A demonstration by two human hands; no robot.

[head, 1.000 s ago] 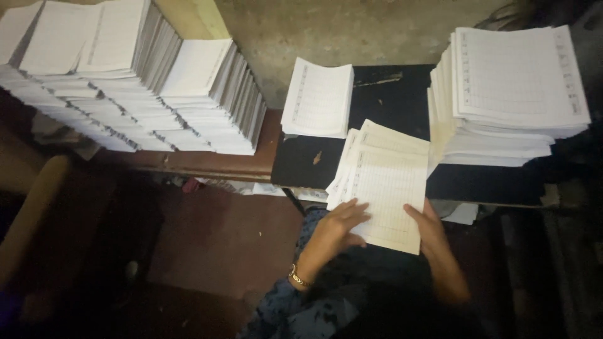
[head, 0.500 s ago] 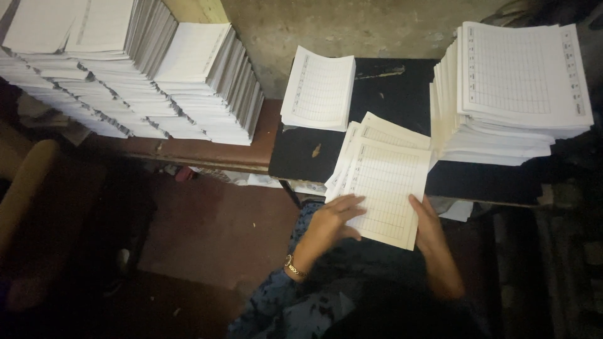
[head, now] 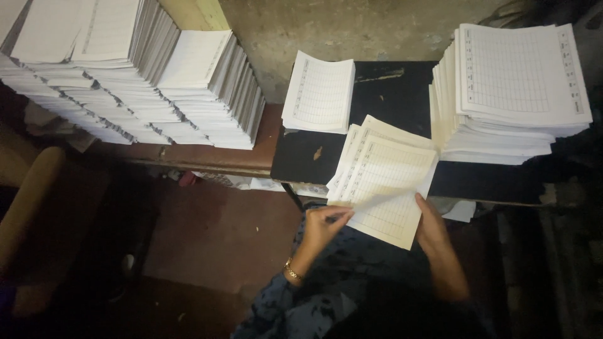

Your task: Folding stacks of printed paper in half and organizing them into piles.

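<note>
At nine o'clock sits a brown chair (head: 28,207), dim and partly cut off. At ten to eleven o'clock, tall stacks (head: 144,69) of printed white sheets lean in staggered rows on a brown bench (head: 207,157). Right of them, at twelve o'clock, a small pile (head: 319,93) of ruled sheets lies on the black tabletop (head: 389,94). Below it, near the centre, a fanned sheaf (head: 383,179) of ruled sheets overhangs the tabletop's near edge. The left hand (head: 323,223), with a gold bracelet (head: 291,271) at the wrist, is at the sheaf's six o'clock corner, its fingers pressed together and pinching the lifted edge of the top sheet. The right hand (head: 432,223) rests against the sheaf's four o'clock edge; its fingers lie under or behind the paper, so I cannot tell whether they are spread or closed. At two o'clock, a thick stack (head: 521,88) of gridded sheets stands on the tabletop, just beside the sheaf.
</note>
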